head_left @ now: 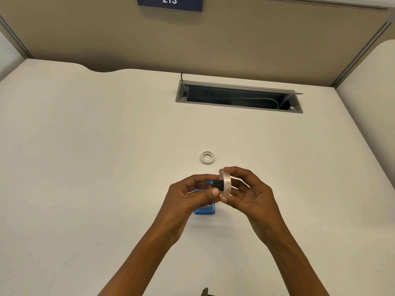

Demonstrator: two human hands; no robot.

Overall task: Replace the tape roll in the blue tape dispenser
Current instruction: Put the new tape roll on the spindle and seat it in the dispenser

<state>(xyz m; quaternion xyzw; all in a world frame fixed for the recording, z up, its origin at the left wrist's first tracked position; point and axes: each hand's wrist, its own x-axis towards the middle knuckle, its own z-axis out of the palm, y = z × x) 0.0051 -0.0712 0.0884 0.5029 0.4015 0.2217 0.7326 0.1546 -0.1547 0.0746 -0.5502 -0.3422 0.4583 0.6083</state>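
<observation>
**Desk:** What are the hands doing above the white desk (85, 146)?

**Photographer:** The right hand (250, 195) pinches a clear tape roll (226, 184) by its rim, thumb below and fingers curled over the top, the roll standing on edge. The left hand (188, 197) is closed on a small black spindle (218, 184), thumb and fingertips gripping it. The spindle's end meets the roll's open centre; how far in it sits cannot be told.

**Desk:** And the blue tape dispenser?

**Photographer:** The blue tape dispenser (204, 210) rests on the desk directly under the hands, mostly hidden by the left hand. Only its near end and a sliver by the left fingers show.

**Desk:** Anything else on the surface?

**Photographer:** A pale empty tape core (207, 157) lies flat just beyond the hands, apart from them. Farther back, a grey cable tray (239, 97) is set into the desk with its lid raised and cables visible inside. A tan partition (235, 39) rises behind, carrying a dark blue sign (170, 2) reading 213.
</observation>
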